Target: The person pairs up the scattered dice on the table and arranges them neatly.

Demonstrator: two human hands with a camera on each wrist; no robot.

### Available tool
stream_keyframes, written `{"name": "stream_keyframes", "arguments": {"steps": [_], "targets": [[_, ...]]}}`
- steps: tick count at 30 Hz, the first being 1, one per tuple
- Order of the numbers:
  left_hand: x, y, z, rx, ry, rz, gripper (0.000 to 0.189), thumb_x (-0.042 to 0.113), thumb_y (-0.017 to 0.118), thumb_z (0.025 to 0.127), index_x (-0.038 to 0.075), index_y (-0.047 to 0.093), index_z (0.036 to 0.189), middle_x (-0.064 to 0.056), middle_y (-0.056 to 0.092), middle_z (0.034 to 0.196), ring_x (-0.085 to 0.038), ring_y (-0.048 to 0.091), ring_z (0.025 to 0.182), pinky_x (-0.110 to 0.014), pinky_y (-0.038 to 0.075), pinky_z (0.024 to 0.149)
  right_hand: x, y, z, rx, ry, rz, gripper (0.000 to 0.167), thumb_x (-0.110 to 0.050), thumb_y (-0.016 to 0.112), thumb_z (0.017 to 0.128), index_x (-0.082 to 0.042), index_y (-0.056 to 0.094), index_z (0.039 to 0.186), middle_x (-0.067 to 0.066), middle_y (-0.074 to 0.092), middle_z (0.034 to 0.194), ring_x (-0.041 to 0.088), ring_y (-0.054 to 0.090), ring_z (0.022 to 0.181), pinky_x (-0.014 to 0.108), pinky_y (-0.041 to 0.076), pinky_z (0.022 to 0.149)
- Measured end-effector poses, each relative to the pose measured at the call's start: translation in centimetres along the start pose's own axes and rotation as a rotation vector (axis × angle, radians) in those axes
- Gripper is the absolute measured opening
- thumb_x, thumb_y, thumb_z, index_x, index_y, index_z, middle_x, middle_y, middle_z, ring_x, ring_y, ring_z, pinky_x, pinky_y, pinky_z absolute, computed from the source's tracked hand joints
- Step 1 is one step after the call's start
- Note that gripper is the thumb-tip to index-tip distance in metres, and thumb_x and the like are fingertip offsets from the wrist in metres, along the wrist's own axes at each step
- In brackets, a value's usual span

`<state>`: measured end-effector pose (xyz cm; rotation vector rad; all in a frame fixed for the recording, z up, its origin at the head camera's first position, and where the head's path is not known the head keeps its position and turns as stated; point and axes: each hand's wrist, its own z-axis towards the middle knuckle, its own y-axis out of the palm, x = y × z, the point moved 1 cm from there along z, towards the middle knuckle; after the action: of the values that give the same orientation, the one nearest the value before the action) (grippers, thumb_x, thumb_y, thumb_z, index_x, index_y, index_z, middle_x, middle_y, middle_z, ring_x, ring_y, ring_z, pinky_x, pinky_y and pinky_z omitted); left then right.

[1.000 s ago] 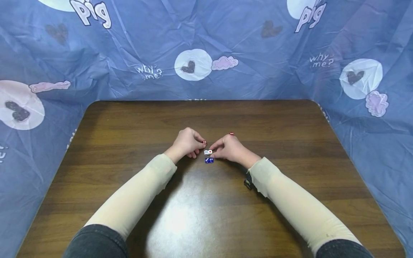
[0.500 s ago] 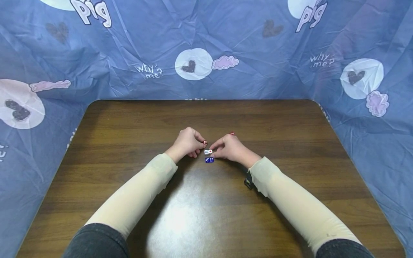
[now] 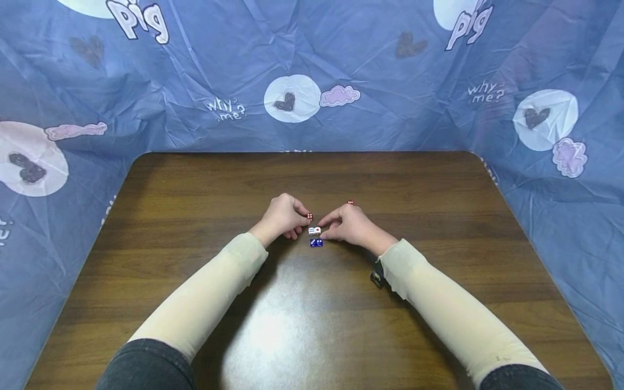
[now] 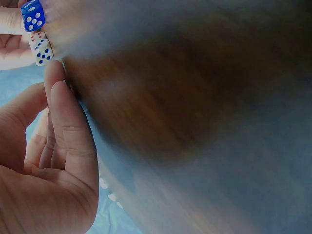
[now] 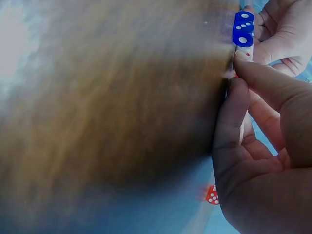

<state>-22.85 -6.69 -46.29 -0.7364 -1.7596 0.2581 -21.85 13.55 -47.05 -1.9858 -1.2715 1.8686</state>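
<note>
Near the middle of the table, two blue dice (image 3: 316, 243) sit side by side. Two white dice (image 3: 314, 231) form a pair just behind them. My left hand (image 3: 284, 214) pinches a red die (image 3: 309, 216) between thumb and forefinger, behind the white pair; in the left wrist view the fingers hide it. My right hand (image 3: 347, 223) is at the right end of the white dice, thumb and forefinger slightly parted with a gap between the tips. Behind its knuckles a second red die (image 3: 350, 202) lies partly hidden, also visible in the right wrist view.
The brown wooden table (image 3: 219, 184) has rounded far corners. A blue printed cloth (image 3: 380, 59) hangs behind it and along both sides. A small black device (image 3: 377, 276) shows under the right sleeve cuff.
The right hand has shifted slightly to the right, its fingertips drawing off the white dice. The left hand and the dice stay about where they were.
</note>
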Motion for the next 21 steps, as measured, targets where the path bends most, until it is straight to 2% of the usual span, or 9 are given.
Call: {"name": "stream_keyframes", "arguments": {"steps": [4, 7, 8, 12, 14, 15, 21], "targets": [[0.0, 0.0, 0.0, 0.001, -0.004, -0.006, 0.004, 0.007, 0.08, 0.088, 0.007, 0.079, 0.092, -0.014, 0.069, 0.063, -0.025, 0.067, 0.049, -0.036, 0.059, 0.045, 0.3, -0.4, -0.2, -0.005, -0.018, 0.007, 0.026, -0.016, 0.086, 0.084, -0.01, 0.079, 0.108, -0.001, 0.071, 0.071, 0.009, 0.056, 0.055, 0.023, 0.043, 0.047], [0.1, 0.0, 0.0, 0.001, -0.007, -0.012, 0.005, 0.008, 0.081, 0.088, 0.007, 0.079, 0.092, -0.014, 0.069, 0.063, -0.025, 0.067, 0.048, -0.036, 0.059, 0.045, 0.6, -1.0, -0.5, 0.002, -0.031, 0.013, 0.026, -0.017, 0.085, 0.086, -0.009, 0.079, 0.11, -0.001, 0.071, 0.071, 0.01, 0.058, 0.056, 0.025, 0.045, 0.052], [0.1, 0.0, 0.0, 0.002, -0.008, -0.013, 0.005, 0.008, 0.081, 0.088, 0.007, 0.079, 0.092, -0.014, 0.069, 0.063, -0.025, 0.067, 0.048, -0.036, 0.059, 0.045, 0.7, -1.3, -0.6, 0.009, -0.035, 0.015, 0.026, -0.017, 0.085, 0.086, -0.009, 0.078, 0.11, -0.001, 0.071, 0.071, 0.011, 0.06, 0.057, 0.024, 0.048, 0.059], [0.1, 0.0, 0.0, 0.002, -0.008, -0.014, 0.005, 0.008, 0.081, 0.088, 0.006, 0.079, 0.093, -0.015, 0.068, 0.062, -0.025, 0.067, 0.048, -0.036, 0.059, 0.045, 1.3, -2.5, -1.0, 0.052, -0.03, 0.067, 0.029, -0.017, 0.084, 0.088, -0.005, 0.077, 0.114, 0.003, 0.073, 0.076, 0.017, 0.067, 0.066, 0.031, 0.057, 0.072], [0.1, 0.0, 0.0, 0.0, -0.007, -0.014, 0.006, 0.008, 0.081, 0.088, 0.006, 0.078, 0.093, -0.015, 0.068, 0.063, -0.025, 0.067, 0.048, -0.037, 0.059, 0.045, 1.7, -3.2, -1.1, 0.077, -0.018, 0.112, 0.031, -0.016, 0.083, 0.088, -0.004, 0.076, 0.116, 0.007, 0.073, 0.078, 0.02, 0.068, 0.069, 0.034, 0.06, 0.073], [0.1, 0.0, 0.0, -0.002, -0.006, -0.014, 0.006, 0.007, 0.08, 0.088, 0.006, 0.078, 0.093, -0.015, 0.068, 0.063, -0.025, 0.067, 0.048, -0.037, 0.059, 0.045, 1.9, -3.5, -1.2, 0.088, -0.01, 0.14, 0.032, -0.015, 0.083, 0.088, -0.002, 0.075, 0.116, 0.009, 0.073, 0.08, 0.022, 0.069, 0.071, 0.037, 0.061, 0.067], [0.0, 0.0, 0.1, -0.01, -0.006, -0.021, 0.005, 0.006, 0.08, 0.088, 0.005, 0.078, 0.093, -0.016, 0.069, 0.063, -0.025, 0.067, 0.048, -0.036, 0.059, 0.045, 3.0, -4.9, -1.2, 0.15, 0.006, 0.265, 0.035, -0.011, 0.082, 0.088, 0.004, 0.072, 0.118, 0.015, 0.073, 0.084, 0.02, 0.067, 0.07, 0.034, 0.061, 0.065]]}}
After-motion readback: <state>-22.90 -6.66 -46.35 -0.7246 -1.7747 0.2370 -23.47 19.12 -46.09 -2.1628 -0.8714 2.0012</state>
